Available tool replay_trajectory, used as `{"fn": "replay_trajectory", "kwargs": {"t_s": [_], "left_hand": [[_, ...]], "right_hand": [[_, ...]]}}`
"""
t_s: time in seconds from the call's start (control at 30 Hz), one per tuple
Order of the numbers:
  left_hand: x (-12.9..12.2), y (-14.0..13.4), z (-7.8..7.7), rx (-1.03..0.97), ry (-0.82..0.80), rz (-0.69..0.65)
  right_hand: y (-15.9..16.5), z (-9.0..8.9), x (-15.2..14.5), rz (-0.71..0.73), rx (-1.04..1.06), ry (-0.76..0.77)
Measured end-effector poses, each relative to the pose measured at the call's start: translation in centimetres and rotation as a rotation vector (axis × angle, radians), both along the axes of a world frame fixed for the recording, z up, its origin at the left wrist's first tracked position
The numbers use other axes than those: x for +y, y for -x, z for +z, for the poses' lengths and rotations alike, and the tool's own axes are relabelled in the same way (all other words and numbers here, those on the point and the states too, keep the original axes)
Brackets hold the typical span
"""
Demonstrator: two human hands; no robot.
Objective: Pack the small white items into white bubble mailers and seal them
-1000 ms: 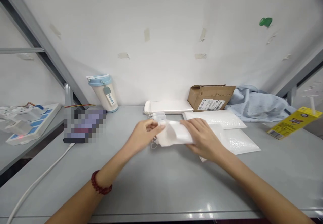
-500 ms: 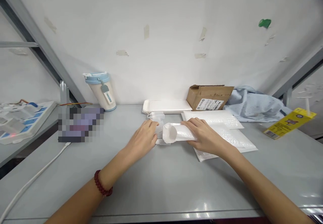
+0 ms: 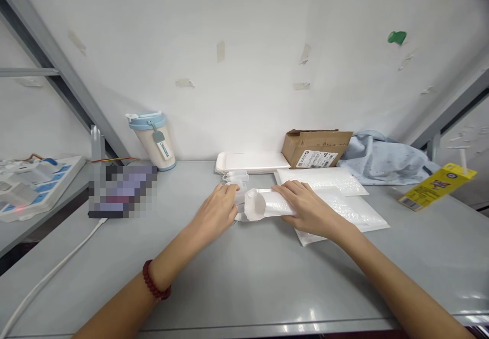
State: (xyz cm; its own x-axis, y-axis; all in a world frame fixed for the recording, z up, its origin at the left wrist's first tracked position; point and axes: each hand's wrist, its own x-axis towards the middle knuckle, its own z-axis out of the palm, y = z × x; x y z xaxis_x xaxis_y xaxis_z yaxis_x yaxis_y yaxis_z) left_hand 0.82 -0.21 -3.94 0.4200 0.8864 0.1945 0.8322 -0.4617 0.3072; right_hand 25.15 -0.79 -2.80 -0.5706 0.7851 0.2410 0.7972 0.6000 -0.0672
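My right hand [image 3: 301, 204] is closed around a white bubble mailer [image 3: 278, 204], squeezed so that its open mouth gapes toward the left. To the left of that mouth, my left hand [image 3: 217, 206] has its fingers curled and pressed together beside several small translucent tubes with white ends [image 3: 237, 177]. What those fingers pinch is mostly hidden; a clear piece shows between them and the mailer's mouth. More flat bubble mailers [image 3: 357, 212] lie under and beyond my right hand.
Behind the hands are a stack of flat white envelopes [image 3: 254, 162], a cardboard box [image 3: 317, 148] and a light blue cloth [image 3: 385, 158]. A yellow drink carton [image 3: 435, 187] stands right. Left are a tumbler [image 3: 153, 140], a blurred phone [image 3: 122, 191] on a white cable [image 3: 57, 270], and a power strip [image 3: 49, 186].
The mailer's mouth has shifted very slightly left and down, closer to my left hand. Both hands keep nearly the same place and grip.
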Motion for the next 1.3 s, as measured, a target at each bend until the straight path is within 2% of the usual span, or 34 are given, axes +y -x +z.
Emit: {"fn": "replay_trajectory", "kwargs": {"t_s": [0.3, 0.6, 0.73, 0.83, 1.07, 1.3], "left_hand": [[-0.3, -0.1, 0.4, 0.055, 0.035, 0.028], [0.0, -0.1, -0.1, 0.099, 0.037, 0.005], [0.0, -0.1, 0.3, 0.099, 0.052, 0.019], [0.0, 0.2, 0.9, 0.017, 0.072, 0.075], [0.3, 1.1, 2.5, -0.349, 0.183, 0.191], [-0.1, 0.7, 3.3, -0.437, 0.129, 0.338]], "right_hand": [[-0.1, 0.0, 0.1, 0.000, -0.004, -0.013], [0.1, 0.1, 0.0, 0.000, -0.005, -0.010], [0.1, 0.0, 0.1, -0.001, -0.009, -0.008], [0.1, 0.0, 0.1, 0.002, 0.003, -0.019], [0.0, -0.1, 0.2, -0.015, 0.031, -0.056], [-0.1, -0.1, 0.2, -0.048, 0.010, -0.077]]}}
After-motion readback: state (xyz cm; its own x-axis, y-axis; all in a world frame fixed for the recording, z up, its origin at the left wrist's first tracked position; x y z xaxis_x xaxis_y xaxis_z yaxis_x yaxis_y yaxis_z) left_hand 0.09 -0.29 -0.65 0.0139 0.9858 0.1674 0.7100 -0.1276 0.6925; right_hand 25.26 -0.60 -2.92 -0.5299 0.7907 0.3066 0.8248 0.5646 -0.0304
